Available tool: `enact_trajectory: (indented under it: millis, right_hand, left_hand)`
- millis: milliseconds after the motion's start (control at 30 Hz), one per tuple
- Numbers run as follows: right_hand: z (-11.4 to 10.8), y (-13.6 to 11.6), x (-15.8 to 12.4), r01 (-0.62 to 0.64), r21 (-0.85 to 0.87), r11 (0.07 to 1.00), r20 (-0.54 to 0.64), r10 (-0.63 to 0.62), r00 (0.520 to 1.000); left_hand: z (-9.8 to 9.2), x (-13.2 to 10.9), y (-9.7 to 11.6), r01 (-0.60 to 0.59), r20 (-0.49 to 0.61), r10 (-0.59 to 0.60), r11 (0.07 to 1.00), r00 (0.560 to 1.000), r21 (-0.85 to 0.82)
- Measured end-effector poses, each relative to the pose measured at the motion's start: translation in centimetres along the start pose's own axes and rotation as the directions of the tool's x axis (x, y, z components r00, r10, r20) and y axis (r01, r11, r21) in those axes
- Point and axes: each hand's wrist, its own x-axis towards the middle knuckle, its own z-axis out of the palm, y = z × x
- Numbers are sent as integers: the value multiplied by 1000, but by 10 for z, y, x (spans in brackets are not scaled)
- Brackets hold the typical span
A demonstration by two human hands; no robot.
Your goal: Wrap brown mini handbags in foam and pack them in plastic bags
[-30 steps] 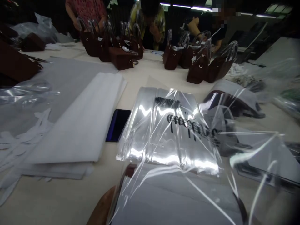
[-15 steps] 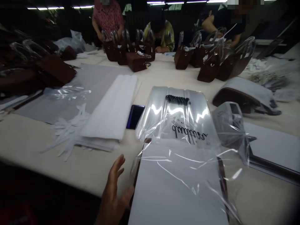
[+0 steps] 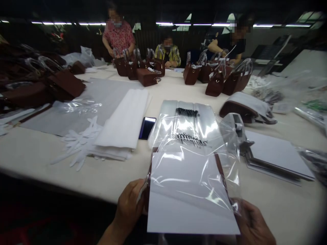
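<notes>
A white board (image 3: 189, 204) lies over a dark brown piece (image 3: 221, 170), probably a handbag, whose edges show on both sides. A clear plastic bag (image 3: 206, 190) covers most of both, and the board's near end points toward me. My left hand (image 3: 130, 202) is closed round the left edge, with plastic at its fingertips. On the right edge, my right hand (image 3: 252, 221) grips plastic and the brown side; its fingertips are partly hidden. Just beyond lies a stack of clear printed bags (image 3: 189, 119) with dark lettering.
A phone (image 3: 148, 128) and folded white sheets (image 3: 122, 122) lie left of the stack, near white strips (image 3: 81, 139). A tape dispenser (image 3: 236, 124) and white boards (image 3: 276, 153) are at right. Brown handbags (image 3: 214, 83) stand farther back, where several people work.
My left hand has gone from open beside the brown piece to gripping its left edge. My right hand has come into view on the right edge. The view has tilted up.
</notes>
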Motion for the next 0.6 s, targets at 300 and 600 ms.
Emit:
enact_trajectory:
  millis: [300, 600]
  right_hand:
    - [2, -10, -2, 352, -1, 936, -134, -349, 927]
    - [-12, -53, 12, 928, -198, 316, -309, -918, 247]
  left_hand:
    - [1, 27, 3, 3, -196, -21, 996, 980, -93]
    - [6, 32, 4, 39, -79, -33, 996, 996, 79]
